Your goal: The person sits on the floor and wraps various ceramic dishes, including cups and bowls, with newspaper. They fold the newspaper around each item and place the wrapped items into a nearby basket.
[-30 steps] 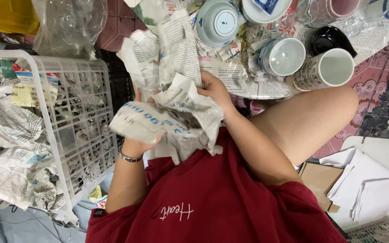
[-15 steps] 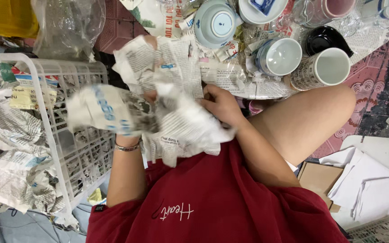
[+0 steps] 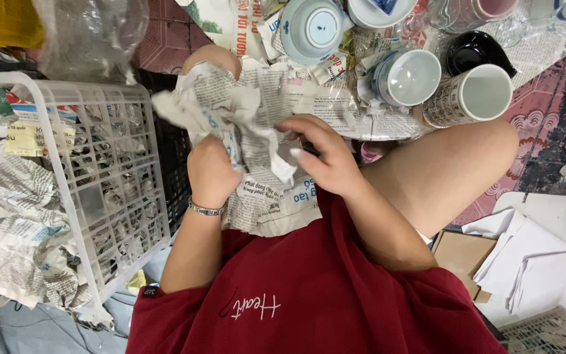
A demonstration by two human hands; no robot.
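Note:
A crumpled sheet of newspaper (image 3: 250,118) is spread over my lap, between both hands. My left hand (image 3: 211,172), with a silver bracelet at the wrist, grips the paper's left side from underneath. At the sheet's right side my right hand (image 3: 322,154) pinches a fold with fingers and thumb. The sheet covers whatever may be inside it. My red shirt fills the bottom of the view, and my bare knees show above and to the right of the paper.
A white plastic basket (image 3: 67,98) full of crumpled newspaper stands at the left. On newspaper ahead lie a blue-and-white bowl (image 3: 312,29), a blue cup (image 3: 407,77), a white mug (image 3: 470,95) and a black dish (image 3: 476,52). White paper sheets (image 3: 538,262) lie at the right.
The crumpled bundle has been pulled open and flattened over my lap. My left hand moved from the bundle's left end to under the sheet, and my right hand shifted up onto a fold.

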